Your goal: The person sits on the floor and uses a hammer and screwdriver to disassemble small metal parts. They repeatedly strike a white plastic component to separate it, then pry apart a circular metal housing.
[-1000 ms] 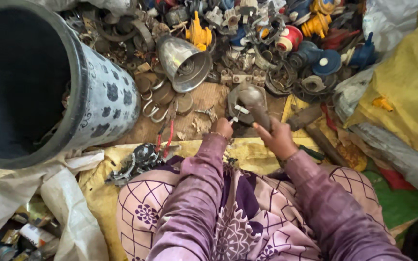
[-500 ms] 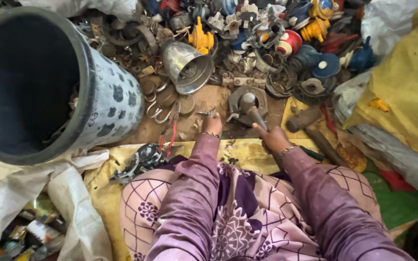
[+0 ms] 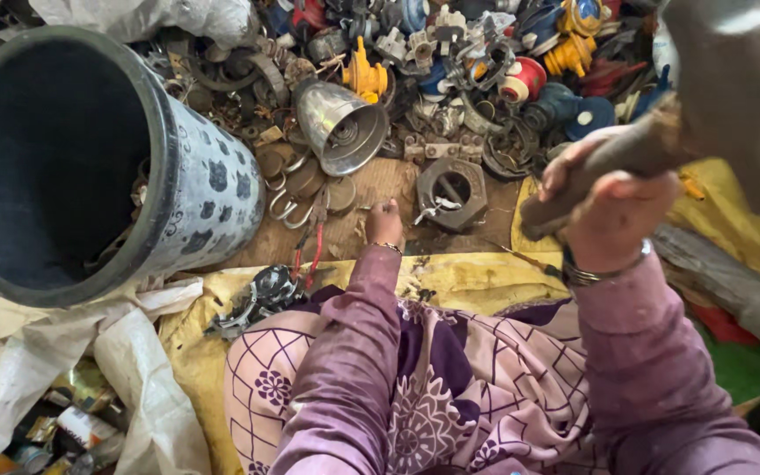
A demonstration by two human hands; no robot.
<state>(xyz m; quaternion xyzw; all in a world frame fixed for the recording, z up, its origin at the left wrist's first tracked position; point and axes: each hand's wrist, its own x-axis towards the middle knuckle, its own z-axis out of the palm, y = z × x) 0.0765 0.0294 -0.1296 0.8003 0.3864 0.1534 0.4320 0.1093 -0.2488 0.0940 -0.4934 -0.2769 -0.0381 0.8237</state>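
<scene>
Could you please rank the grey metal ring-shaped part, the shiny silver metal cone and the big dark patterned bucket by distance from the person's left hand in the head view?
From the left hand:
1. Grey metal ring-shaped part, just to its right on the wooden board.
2. Shiny silver metal cone, farther up and slightly left.
3. Big dark patterned bucket, tipped on its side far to the left.

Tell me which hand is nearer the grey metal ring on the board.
Left. The left hand rests on the board just beside the grey metal ring. The right hand is raised well above and to its right, gripping a hammer.
</scene>
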